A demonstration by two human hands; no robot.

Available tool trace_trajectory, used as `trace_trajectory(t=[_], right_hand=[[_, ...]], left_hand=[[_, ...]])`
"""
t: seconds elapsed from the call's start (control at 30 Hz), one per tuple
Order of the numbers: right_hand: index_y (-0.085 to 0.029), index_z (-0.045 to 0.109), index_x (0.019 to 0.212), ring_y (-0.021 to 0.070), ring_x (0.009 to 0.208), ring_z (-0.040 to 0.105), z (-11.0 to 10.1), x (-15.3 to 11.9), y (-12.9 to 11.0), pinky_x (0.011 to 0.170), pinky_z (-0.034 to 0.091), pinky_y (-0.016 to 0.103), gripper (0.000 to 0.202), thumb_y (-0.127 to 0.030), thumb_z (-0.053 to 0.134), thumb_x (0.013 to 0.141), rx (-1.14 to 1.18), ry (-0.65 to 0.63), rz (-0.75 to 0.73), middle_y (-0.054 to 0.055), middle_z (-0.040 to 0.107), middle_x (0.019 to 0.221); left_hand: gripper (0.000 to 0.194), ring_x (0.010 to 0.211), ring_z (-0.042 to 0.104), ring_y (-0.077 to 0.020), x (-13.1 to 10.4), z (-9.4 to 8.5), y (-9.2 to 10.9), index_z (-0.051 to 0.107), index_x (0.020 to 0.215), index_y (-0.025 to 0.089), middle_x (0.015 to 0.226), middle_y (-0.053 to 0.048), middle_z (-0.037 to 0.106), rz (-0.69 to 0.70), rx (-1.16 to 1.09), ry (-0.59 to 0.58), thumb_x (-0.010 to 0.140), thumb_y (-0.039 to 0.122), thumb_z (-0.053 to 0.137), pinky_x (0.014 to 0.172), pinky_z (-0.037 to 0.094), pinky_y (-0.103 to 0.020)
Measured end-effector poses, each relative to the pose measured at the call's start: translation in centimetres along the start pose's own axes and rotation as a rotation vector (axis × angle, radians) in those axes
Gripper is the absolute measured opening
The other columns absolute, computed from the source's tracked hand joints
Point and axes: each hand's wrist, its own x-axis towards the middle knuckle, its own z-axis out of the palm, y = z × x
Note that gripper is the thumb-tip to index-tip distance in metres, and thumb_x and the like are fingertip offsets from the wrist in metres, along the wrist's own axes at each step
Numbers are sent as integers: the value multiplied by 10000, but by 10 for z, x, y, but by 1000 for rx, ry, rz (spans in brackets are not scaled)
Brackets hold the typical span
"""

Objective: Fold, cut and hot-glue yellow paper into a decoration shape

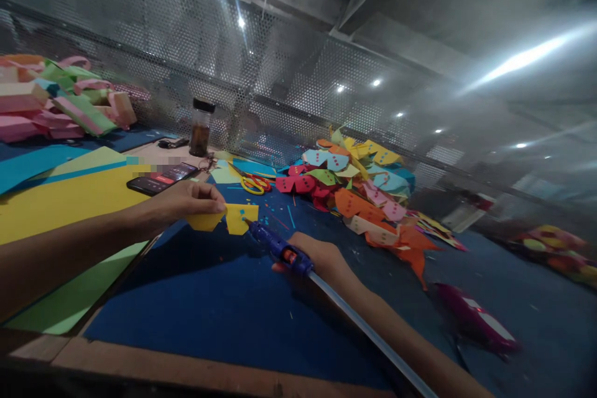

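Note:
My left hand [203, 200] pinches a yellow paper cutout [237, 219] by its upper edge, above the blue work surface [224, 298]. Small blue dots show on the cutout's right part. Wrapped round a blue glue gun [282, 250] is my right hand [321, 258]. The gun's tip points left and meets or nearly meets the cutout near the dots; exact contact is unclear. A long translucent glue stick [368, 326] sticks out of the gun's rear.
Colourful folded papers [373, 189] are heaped at the right. Yellow-handled scissors [252, 184], a phone [161, 179] and a lidded jar [201, 127] lie or stand beyond my left hand. A purple tool [476, 317] lies right; yellow sheets [69, 199] lie left.

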Motion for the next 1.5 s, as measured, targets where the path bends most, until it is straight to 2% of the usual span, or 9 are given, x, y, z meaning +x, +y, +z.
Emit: trace_trajectory(t=[0.33, 0.53, 0.93, 1.13, 1.33, 1.5], right_hand=[[-202, 697, 1001, 160, 808, 657, -7, -2, 1, 724, 437, 240, 76, -267, 666, 976, 3, -83, -32, 23, 721, 937], [-207, 694, 992, 154, 768, 645, -4, -3, 6, 704, 425, 245, 119, -322, 680, 966, -22, -85, -17, 21, 722, 923], [-215, 693, 1042, 165, 813, 661, -6, -5, 6, 727, 426, 255, 121, -210, 682, 922, -54, -114, -19, 28, 730, 977], [-210, 693, 1055, 172, 840, 674, -8, -4, 3, 724, 433, 257, 129, -200, 666, 929, -35, -131, -23, 39, 739, 998], [-213, 682, 1060, 176, 850, 670, -9, -3, 1, 730, 439, 267, 131, -212, 676, 929, -36, -131, -24, 44, 739, 1021], [-207, 664, 1007, 164, 795, 650, -13, -3, -5, 699, 422, 261, 60, -220, 638, 955, -34, -126, -27, 42, 727, 981]], left_hand=[[286, 605, 618, -106, 1, -1, -1, 760, 761, 210, 695, 13, 713, -9, 6, -41, 678, 428, 927, 536, 463, -166], [290, 601, 606, -112, 1, -2, -3, 766, 767, 206, 693, 7, 701, 1, 26, -43, 686, 436, 922, 528, 450, -174], [315, 602, 636, -123, 1, -1, -2, 771, 754, 215, 698, 1, 738, -20, 26, -56, 652, 460, 940, 530, 463, -176], [314, 567, 612, -116, 1, -1, -2, 770, 755, 204, 669, -3, 721, -13, 42, -57, 661, 454, 936, 498, 433, -173], [334, 591, 630, -127, 1, -1, -2, 759, 762, 208, 682, -1, 720, -23, 18, -56, 657, 472, 935, 528, 465, -188], [326, 592, 630, -128, 0, 0, -1, 753, 758, 205, 686, -2, 717, -25, 5, -57, 658, 460, 929, 525, 456, -193]])
